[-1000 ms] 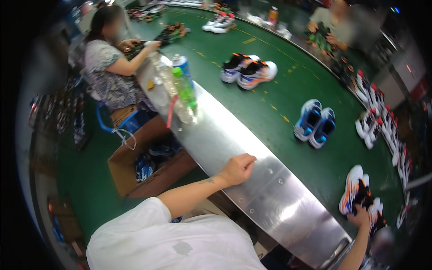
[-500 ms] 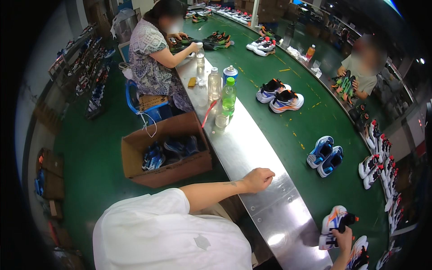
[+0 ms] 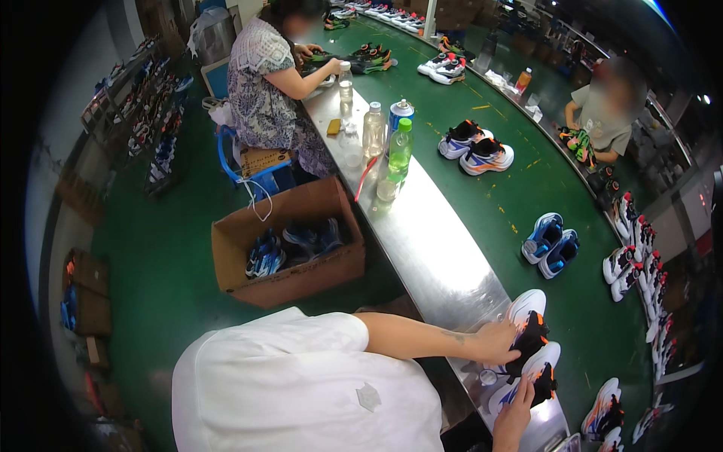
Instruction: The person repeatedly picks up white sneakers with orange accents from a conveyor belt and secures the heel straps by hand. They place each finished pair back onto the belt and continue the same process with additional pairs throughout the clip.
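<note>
A pair of white-soled shoes with black and orange uppers lies at the near edge of the green conveyor belt, beside the steel rim. My left hand rests on the farther shoe, fingers around its upper. My right hand comes up from the lower edge and grips the nearer shoe at its heel end. My white sleeve and left forearm reach across the steel rim.
A cardboard box with blue shoes stands on the floor to my left. Bottles stand on the rim. A seated person in a patterned top works farther along; another person sits across. Blue shoes lie on the belt.
My left hand has left the bare steel rim and now lies on the black and orange shoes. My right hand has brought a shoe in beside it. The view has swung.
</note>
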`<state>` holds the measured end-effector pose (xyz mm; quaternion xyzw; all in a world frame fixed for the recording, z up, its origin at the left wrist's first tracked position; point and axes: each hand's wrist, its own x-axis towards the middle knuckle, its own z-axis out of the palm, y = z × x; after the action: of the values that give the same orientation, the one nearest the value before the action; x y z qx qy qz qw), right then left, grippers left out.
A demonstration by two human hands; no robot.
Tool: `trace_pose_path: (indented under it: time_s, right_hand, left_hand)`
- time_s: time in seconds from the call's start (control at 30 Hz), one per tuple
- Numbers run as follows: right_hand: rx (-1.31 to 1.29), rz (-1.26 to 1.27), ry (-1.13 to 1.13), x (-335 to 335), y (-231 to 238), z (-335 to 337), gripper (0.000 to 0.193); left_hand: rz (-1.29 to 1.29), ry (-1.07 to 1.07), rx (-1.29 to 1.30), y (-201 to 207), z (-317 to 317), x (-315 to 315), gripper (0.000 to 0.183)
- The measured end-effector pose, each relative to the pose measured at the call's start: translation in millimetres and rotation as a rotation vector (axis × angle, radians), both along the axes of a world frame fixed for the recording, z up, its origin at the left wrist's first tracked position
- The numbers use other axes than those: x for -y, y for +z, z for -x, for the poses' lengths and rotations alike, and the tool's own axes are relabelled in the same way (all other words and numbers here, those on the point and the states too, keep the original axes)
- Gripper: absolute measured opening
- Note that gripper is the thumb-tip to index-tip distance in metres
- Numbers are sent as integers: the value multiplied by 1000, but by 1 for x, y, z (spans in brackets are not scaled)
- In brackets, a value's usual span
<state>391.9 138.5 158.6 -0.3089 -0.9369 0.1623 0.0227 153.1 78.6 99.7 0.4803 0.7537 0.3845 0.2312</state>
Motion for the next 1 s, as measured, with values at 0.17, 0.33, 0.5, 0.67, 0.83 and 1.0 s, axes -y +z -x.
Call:
trace_pose_path:
  time_s: [0.17,0.33,0.5,0.67,0.83,1.0]
  right_hand:
    - [352,-47,18,7,44,-20,67]
    - [-89,-216,-17,-2,53,4,66]
    - [-185,189,394,-5,39,69,49]
    - [-138,42,455,16,50,89,49]
    - [-61,-98,426,0,6,75,52]
    - [-267,-106,346,8,3,49,74]
  left_hand:
    - [-59,100,110,-14,1,-17,36]
    - [-17,-106,9,-8,-3,28,28]
    - [-37,-82,60,-11,-23,74,26]
    - [-175,32,98,-9,-24,80,22]
    - [-219,-59,30,-16,-39,70,26]
    - [85,-244,4,36,-12,67,38]
